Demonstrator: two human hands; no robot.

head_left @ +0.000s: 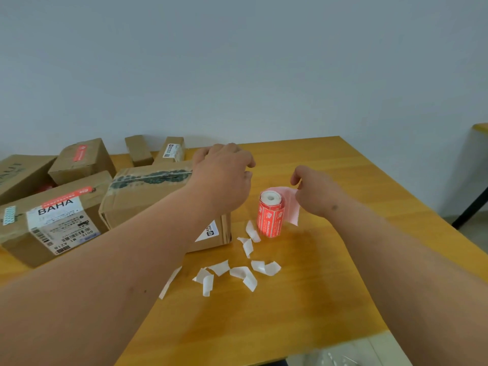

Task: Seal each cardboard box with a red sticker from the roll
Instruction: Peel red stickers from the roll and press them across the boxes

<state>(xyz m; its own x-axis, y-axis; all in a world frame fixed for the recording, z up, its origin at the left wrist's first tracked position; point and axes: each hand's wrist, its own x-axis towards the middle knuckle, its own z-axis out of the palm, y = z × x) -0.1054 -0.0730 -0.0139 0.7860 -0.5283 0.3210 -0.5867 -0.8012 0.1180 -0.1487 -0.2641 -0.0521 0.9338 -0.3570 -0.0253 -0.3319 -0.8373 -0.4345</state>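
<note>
2 bare hands (224, 175) (314, 194), cylindrical red sticker roll (270, 216)

Wooden table (343, 260), cardboard boxes (148, 199), upright red sticker roll (270, 216), scattered white backing strips (248, 273)

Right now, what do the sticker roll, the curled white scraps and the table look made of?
Sticker roll: red printed labels, slightly glossy, on a pale liner tail, wound on a white, likely paper core.
White scraps: thin backing paper, probably release-coated; they curl and hold their bend.
Table: wood-look top with visible grain and plank lines, semi-gloss sheen; solid wood or laminate, cannot tell.
</note>
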